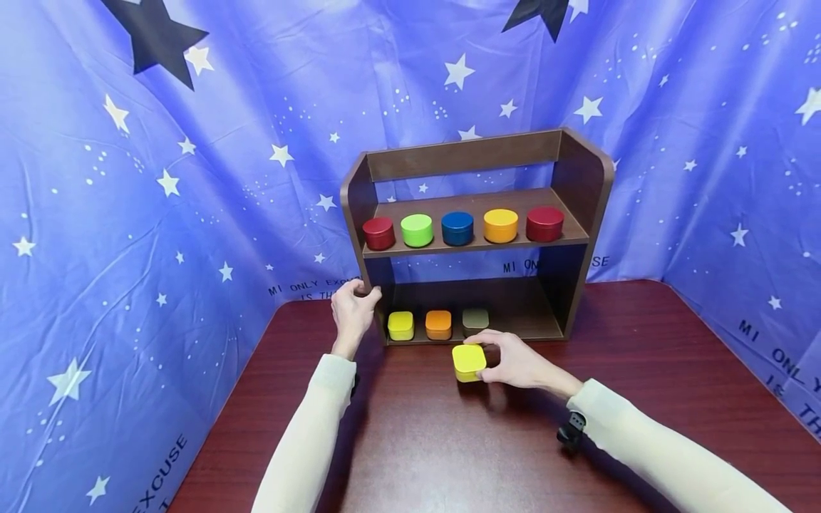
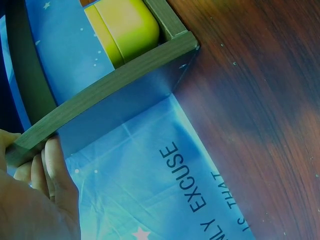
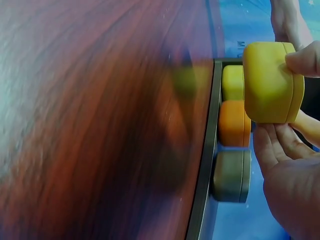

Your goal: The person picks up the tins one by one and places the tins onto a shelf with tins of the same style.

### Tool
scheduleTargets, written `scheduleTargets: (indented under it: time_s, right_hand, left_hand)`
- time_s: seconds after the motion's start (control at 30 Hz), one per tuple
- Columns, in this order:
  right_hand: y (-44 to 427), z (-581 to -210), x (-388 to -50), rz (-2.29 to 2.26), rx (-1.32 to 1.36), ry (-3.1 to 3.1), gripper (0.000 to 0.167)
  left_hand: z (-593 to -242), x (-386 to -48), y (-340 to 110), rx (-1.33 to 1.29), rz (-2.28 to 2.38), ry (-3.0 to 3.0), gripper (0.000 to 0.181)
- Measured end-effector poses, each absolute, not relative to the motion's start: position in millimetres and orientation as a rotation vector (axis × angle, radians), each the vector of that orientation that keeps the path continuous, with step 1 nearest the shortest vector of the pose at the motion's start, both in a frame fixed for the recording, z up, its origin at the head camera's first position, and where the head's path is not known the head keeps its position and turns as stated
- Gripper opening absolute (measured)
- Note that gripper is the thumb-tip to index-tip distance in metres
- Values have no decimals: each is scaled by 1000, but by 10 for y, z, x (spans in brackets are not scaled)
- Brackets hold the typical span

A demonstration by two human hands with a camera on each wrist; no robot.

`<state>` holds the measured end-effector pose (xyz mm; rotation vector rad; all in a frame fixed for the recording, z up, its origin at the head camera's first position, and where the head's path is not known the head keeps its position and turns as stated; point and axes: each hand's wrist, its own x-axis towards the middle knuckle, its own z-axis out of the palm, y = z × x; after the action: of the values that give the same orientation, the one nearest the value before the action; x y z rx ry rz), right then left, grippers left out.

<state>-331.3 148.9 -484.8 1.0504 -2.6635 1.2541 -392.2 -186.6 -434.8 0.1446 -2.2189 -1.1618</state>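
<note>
My right hand (image 1: 518, 362) pinches a yellow square tin (image 1: 469, 363) between thumb and fingers, held just in front of the brown shelf unit (image 1: 580, 187). In the right wrist view the thumb lies on the tin's lid side and the fingers are at its opposite side. My left hand (image 1: 353, 311) grips the edge of the shelf unit's left side panel (image 2: 100, 90), thumb on one face and fingers on the other. On the lower shelf stand another yellow tin (image 1: 400, 325), an orange tin (image 1: 439, 325) and an olive-green tin (image 1: 475, 320), in a row from the left.
Along the upper shelf stand several round tins: a dark red one (image 1: 379, 234) at the left, then green (image 1: 417, 231), blue (image 1: 457, 229), orange-yellow (image 1: 500, 226) and another dark red (image 1: 544, 224). The unit rests on a reddish wooden table (image 1: 423, 449), with a starry blue curtain (image 1: 256, 142) behind.
</note>
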Motion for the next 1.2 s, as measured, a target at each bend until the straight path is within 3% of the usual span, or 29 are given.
scheduleTargets:
  time_s: [1.2]
  right_hand:
    - [2231,-4792,-3658,1302,815,-2695,55]
  left_hand:
    - [-4351,-3922,-1864,127,-1179,-2199,18]
